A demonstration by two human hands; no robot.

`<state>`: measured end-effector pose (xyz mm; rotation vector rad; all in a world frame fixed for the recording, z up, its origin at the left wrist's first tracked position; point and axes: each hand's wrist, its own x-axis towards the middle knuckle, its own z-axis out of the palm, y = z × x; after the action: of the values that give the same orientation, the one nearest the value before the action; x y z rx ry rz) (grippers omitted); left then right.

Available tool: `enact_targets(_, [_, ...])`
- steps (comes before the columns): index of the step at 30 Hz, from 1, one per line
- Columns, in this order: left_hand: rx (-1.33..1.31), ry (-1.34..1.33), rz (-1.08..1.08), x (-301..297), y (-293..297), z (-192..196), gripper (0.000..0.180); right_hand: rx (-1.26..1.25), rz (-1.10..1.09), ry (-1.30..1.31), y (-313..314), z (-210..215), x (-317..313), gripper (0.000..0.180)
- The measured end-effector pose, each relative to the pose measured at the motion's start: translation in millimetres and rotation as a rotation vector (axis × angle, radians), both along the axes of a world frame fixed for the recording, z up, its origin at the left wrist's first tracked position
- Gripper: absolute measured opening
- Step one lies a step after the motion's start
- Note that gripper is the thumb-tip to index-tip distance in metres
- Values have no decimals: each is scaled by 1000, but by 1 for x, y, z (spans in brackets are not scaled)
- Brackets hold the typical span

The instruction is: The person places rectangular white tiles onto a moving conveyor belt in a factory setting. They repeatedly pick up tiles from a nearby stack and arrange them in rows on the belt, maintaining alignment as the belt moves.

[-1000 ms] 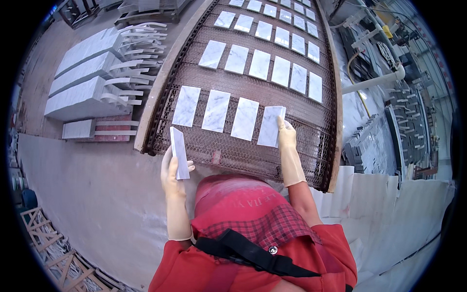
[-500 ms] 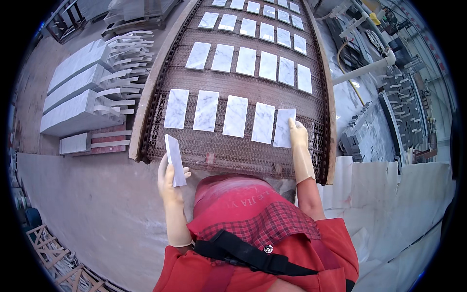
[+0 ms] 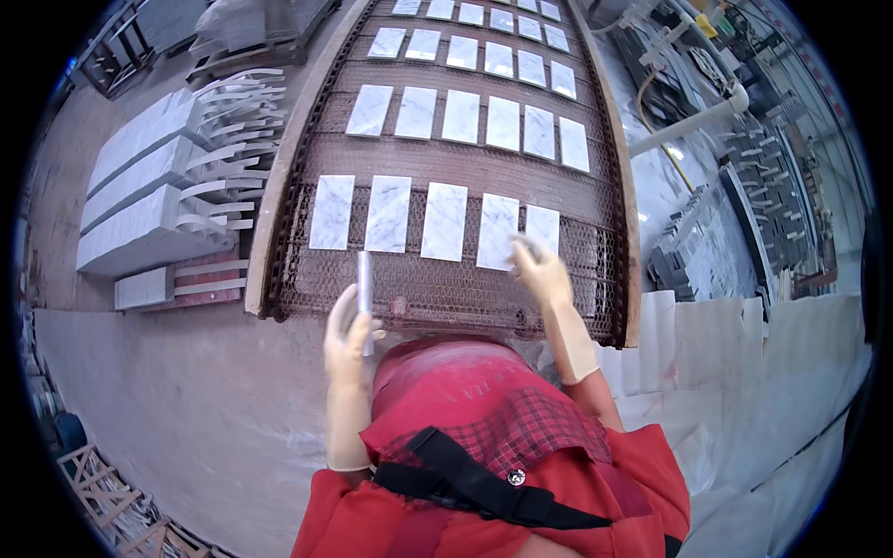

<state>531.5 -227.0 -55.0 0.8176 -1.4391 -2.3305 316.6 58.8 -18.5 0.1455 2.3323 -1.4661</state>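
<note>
My left hand (image 3: 347,339), in a cream rubber glove, is closed on a white, grey-veined marble tile (image 3: 365,302). The tile stands upright, nearly edge-on, in front of the belt's near end. My right hand (image 3: 542,274), gloved alike, hovers over the two right-hand tiles of the nearest row; its fingers are apart, somewhat blurred, and I see nothing in them. It covers the lower part of the rightmost tile (image 3: 542,221) and a corner of the tile beside it (image 3: 498,228). Three more tiles lie farther left in that row, including the middle one (image 3: 445,221).
The wire-mesh conveyor belt (image 3: 363,284) carries further rows of tiles away from me between wooden side rails (image 3: 634,316). Strapped pale stone slabs (image 3: 130,223) are stacked at left. Pipes (image 3: 688,126) and dark stacked pieces (image 3: 698,246) stand at right.
My right hand has let go of the rightmost tile and moved left. My left hand has shifted right with its tile, which has turned nearly edge-on.
</note>
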Motion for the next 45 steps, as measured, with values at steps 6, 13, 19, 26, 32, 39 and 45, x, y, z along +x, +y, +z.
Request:
enact_targets(6, [-579,70,-221,-43,42,5,69,-368,441,-359,-71,19,63,55])
enact_targets(13, [-1148,207,-345,-70,61,16,68,-499,50,-309,-64,-10,68,43])
enact_targets(19, [-1324,39,14,-130,-30,-31,61,-441,-164,-208,-34,-8,64,35])
enact_targets(26, [-1582,-726,-188,-176,-103,-61,76,-473,-262,-216,5,-20,73,34])
enact_targets(32, [-1701,-539,-173,-182,-95,-78,72,-386,-282,-246,39,-32,78,40])
enact_targets(39, [-1688,-509,-184,-185,-90,-79,67,-461,-322,-226,50,-48,82,39])
enact_targets(45, [-1819,-475,-98,-189,-86,-89,62,-459,-297,-200,55,-52,83,38])
